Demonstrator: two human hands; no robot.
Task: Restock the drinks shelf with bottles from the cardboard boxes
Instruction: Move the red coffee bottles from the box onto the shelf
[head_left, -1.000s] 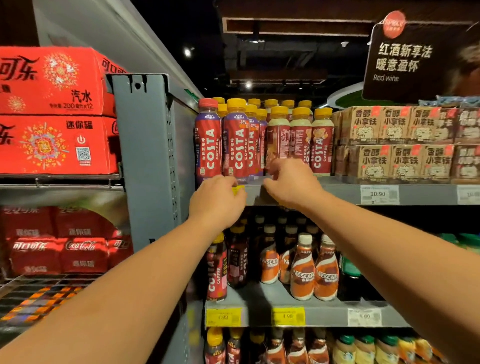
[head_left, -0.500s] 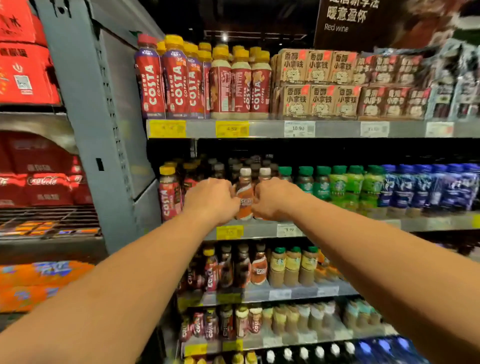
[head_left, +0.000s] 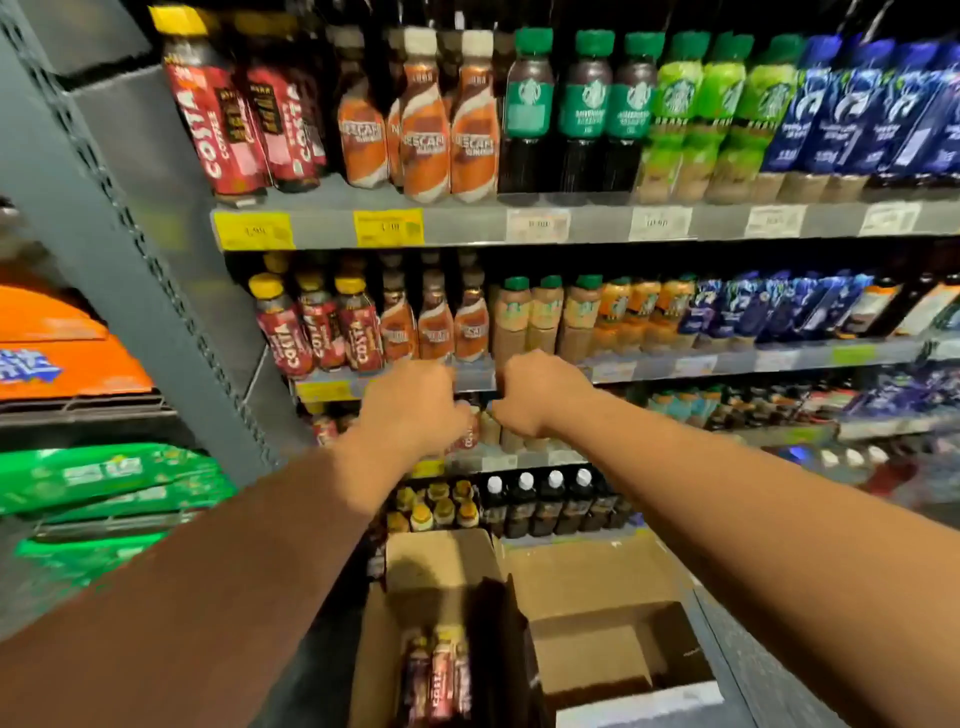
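Head view: left hand and right hand hover side by side before the drinks shelf, each grip curled together with nothing visible in it, probably positioned to reach down for stock. Directly below them, the open cardboard box holds upright Costa bottles.

A single wide-angle view from the person's head faces the drinks shelf at close range, tilted downward. Shelf rows, bowed by the lens, fill the upper and middle frame. An open cardboard box lies at bottom centre. Both forearms enter from the lower corners, the left hand and right hand near each other at mid-frame.
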